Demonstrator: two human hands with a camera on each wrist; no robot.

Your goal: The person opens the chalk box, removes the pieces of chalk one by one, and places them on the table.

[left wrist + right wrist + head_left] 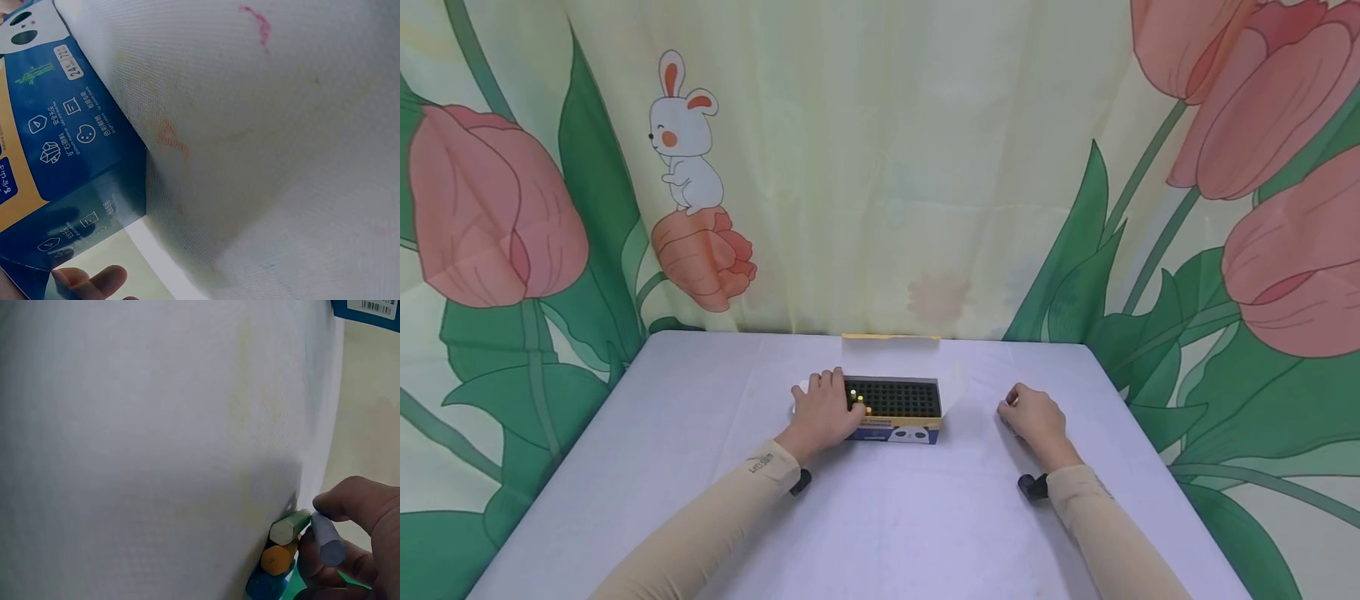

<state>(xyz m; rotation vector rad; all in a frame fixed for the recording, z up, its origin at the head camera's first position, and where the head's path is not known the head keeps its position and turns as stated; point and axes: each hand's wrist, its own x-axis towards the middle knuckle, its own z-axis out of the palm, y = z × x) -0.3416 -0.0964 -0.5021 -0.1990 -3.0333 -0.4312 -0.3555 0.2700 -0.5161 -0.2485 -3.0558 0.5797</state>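
At the left end of an open chalk box, my left hand grips the side, its thumb near a few yellow and orange chalk tips. In the left wrist view, fingertips show past the blue end of the box. My right hand is low over the table, right of the box. Its thumb and a finger pinch a pale purple chalk stick. Green, orange and blue chalk sticks line up beside those fingers; whether they are held too is hidden.
A black tray with rows of round holes fills the box. Its lid stands raised at the back, and a white side flap sticks out to the right. White cloth with faint chalk marks covers the table; a printed curtain hangs behind.
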